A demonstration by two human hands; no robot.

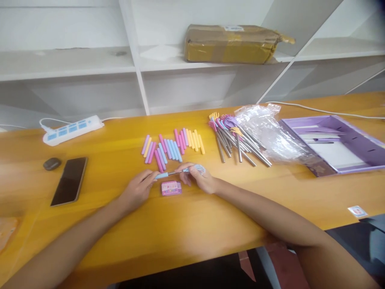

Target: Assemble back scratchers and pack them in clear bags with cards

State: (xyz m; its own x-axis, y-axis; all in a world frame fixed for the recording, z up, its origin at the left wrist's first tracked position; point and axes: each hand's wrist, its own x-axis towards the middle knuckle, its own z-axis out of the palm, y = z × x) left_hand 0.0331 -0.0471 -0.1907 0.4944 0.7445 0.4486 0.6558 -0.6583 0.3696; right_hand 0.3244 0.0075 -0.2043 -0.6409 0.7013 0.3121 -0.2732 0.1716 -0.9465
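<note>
A back scratcher with a light blue grip, a thin metal rod and a light blue claw head is held level between my hands. My left hand is closed around the end of the blue grip. Near the claw, my right hand is closed on the rod and head, its fingers partly hiding them. Just below lies a small pink and purple box. Behind my hands, several pink, purple, blue and yellow foam-like tubes lie in rows. To their right is a pile of back scratchers with bare metal rods.
A clear plastic bag lies against an open purple box at right. A phone, a dark earbud-like case and a white power strip are at left. A taped parcel sits on the shelf behind.
</note>
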